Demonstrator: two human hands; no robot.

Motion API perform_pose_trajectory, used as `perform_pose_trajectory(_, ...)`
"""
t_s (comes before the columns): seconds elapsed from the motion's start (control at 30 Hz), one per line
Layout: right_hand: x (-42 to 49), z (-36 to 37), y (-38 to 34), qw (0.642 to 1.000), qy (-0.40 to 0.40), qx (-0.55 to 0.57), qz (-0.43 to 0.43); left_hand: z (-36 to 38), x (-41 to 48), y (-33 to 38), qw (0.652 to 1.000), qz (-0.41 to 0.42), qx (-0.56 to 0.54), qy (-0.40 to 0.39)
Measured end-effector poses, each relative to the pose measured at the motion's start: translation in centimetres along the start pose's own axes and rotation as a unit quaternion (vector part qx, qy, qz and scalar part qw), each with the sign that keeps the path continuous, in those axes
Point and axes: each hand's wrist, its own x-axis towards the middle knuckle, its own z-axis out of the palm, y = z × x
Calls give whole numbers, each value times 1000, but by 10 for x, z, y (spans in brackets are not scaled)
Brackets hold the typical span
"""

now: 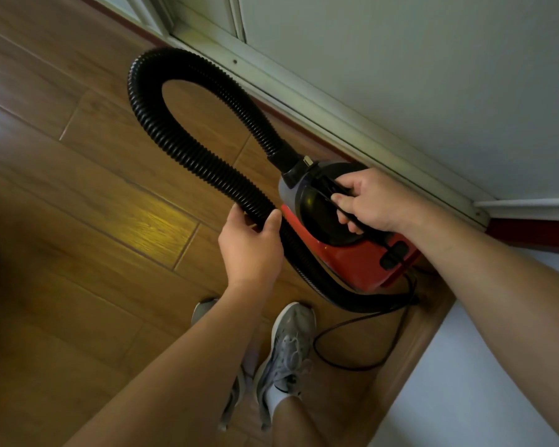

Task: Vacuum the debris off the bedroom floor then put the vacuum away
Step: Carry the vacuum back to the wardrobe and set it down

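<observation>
Vacuum (346, 262) near wall track (304, 104), wood floor (78, 188) leftward

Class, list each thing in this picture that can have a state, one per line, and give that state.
left hand: grips the hose.
right hand: grips the vacuum by its top handle.
vacuum: held by its handle, close to the wall; on or off cannot be told.
hose: attached to the vacuum's front, bent in a loop.
cord: loose, curving over the floor; plug out of view.
</observation>
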Motion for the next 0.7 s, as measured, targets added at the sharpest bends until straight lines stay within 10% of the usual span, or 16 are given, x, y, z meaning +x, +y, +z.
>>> perform_pose_trajectory(0.7, 16, 0, 34, 1000, -15, -10, -17, 17, 14, -42, 999, 22, 1, 35)
